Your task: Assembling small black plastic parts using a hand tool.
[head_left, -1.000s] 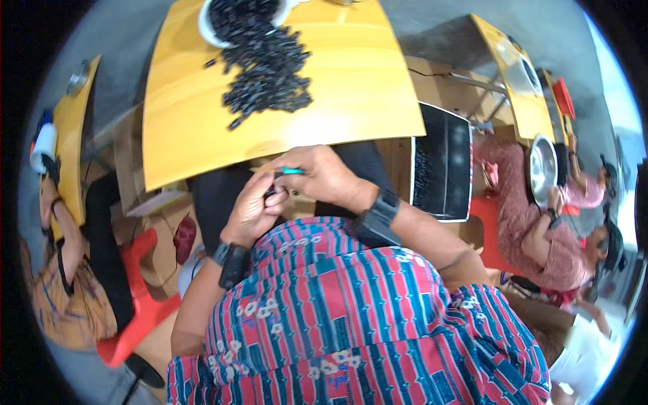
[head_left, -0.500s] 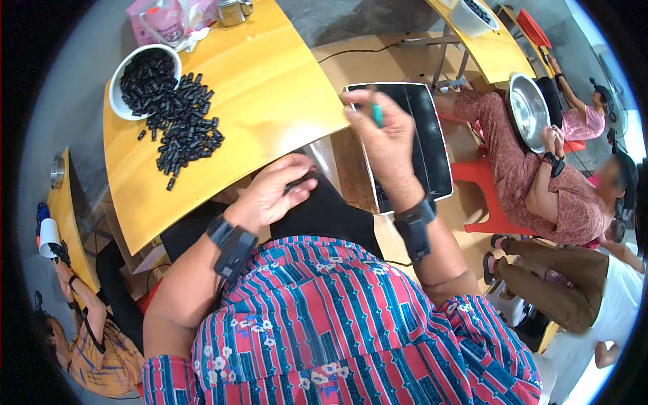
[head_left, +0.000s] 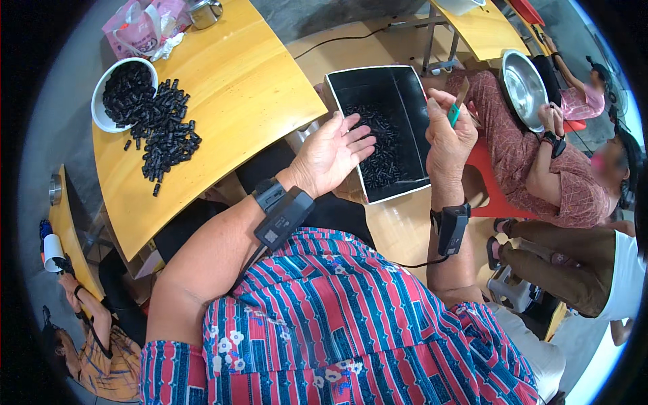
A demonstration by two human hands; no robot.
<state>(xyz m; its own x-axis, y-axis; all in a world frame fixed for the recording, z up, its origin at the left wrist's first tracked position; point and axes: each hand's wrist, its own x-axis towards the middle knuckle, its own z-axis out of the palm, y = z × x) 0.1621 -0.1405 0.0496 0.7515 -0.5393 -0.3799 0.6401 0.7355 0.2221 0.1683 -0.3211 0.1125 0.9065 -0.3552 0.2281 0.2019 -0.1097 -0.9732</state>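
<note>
My left hand (head_left: 331,154) is held palm up and open at the left edge of a black box (head_left: 405,91) with a white rim, which has several small black pieces lying inside. My right hand (head_left: 447,135) hovers over the box's right edge, fingers closed around a small green-handled tool (head_left: 454,113). Both wrists wear black strapped devices. A pile of the same black pieces (head_left: 165,138) lies on the yellow table (head_left: 250,88) to my left, spilling from a white bowl (head_left: 101,115).
A pink plastic bag (head_left: 138,27) and a metal cup (head_left: 206,10) stand at the table's far end. To the right, a seated person (head_left: 540,162) holds a metal bowl (head_left: 523,84). Another person (head_left: 574,277) sits at lower right, and one more (head_left: 88,337) at lower left.
My view has swung right toward the box. My right hand carried the green tool from my lap out over the box. My left hand rose from my lap and opened beside the box.
</note>
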